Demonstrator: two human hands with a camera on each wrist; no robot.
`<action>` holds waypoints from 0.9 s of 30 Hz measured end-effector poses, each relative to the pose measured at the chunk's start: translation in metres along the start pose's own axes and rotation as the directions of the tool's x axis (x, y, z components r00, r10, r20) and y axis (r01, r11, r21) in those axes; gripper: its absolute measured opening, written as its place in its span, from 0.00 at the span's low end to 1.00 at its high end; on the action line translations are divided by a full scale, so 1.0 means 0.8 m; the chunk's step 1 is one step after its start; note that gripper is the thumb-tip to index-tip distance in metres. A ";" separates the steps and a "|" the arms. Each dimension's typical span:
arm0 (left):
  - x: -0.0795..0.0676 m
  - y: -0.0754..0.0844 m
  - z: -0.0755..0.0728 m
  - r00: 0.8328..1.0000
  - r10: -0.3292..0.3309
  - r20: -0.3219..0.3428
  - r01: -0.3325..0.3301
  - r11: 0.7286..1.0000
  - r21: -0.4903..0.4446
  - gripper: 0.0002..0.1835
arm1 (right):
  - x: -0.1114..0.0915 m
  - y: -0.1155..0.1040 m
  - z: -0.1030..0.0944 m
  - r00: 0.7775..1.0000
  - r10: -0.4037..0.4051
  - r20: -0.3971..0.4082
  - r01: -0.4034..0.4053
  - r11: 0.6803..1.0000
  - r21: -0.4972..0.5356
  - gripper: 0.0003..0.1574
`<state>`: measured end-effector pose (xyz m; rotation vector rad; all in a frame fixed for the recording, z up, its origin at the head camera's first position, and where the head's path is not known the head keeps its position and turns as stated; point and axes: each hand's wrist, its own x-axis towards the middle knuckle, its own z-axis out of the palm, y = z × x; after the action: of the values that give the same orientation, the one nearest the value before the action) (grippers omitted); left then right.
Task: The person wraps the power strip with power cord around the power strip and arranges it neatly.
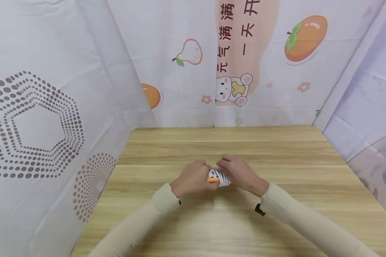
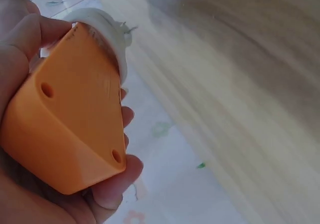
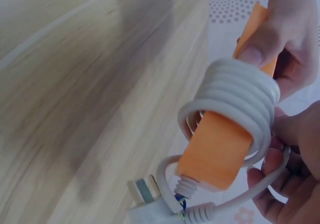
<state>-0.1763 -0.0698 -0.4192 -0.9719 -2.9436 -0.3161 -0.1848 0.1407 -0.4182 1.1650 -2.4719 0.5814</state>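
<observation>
An orange-and-white power strip (image 1: 213, 180) is held over the table, with its white cord (image 3: 235, 91) wound round it in several turns. My left hand (image 1: 194, 177) grips one end of the strip; the left wrist view shows its orange underside with two screw holes, thumb and fingers on both sides. At the other end my right hand (image 1: 241, 173) pinches a loose length of cord between thumb and fingers. From that length hangs the white plug (image 3: 150, 211), its metal prongs showing. Small coloured wires (image 3: 182, 203) show near the strip's cord end.
Below the hands lies a wood-grain table (image 1: 212, 225). Patterned white curtains (image 1: 173, 71) stand at its back and along the left and right sides. A dark band (image 1: 260, 209) sits under the right sleeve's cuff.
</observation>
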 end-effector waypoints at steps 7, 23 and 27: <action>0.002 0.000 -0.012 0.996 -0.003 -0.094 0.014 0.992 0.122 0.22 | 0.005 -0.001 -0.006 0.998 0.011 -0.058 -0.010 1.000 0.014 0.04; -0.006 0.001 -0.011 0.981 -0.003 -0.192 0.076 0.924 0.375 0.26 | -0.005 -0.004 0.000 0.995 0.027 -0.098 -0.029 1.000 -0.013 0.07; -0.004 0.000 -0.007 0.968 0.008 -0.251 0.097 0.910 0.403 0.27 | -0.005 -0.011 0.003 0.993 0.041 -0.106 -0.040 0.999 0.017 0.05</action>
<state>-0.1738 -0.0727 -0.4136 -0.7448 -2.6440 0.1731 -0.1757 0.1375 -0.4201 1.0626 -2.4095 0.6567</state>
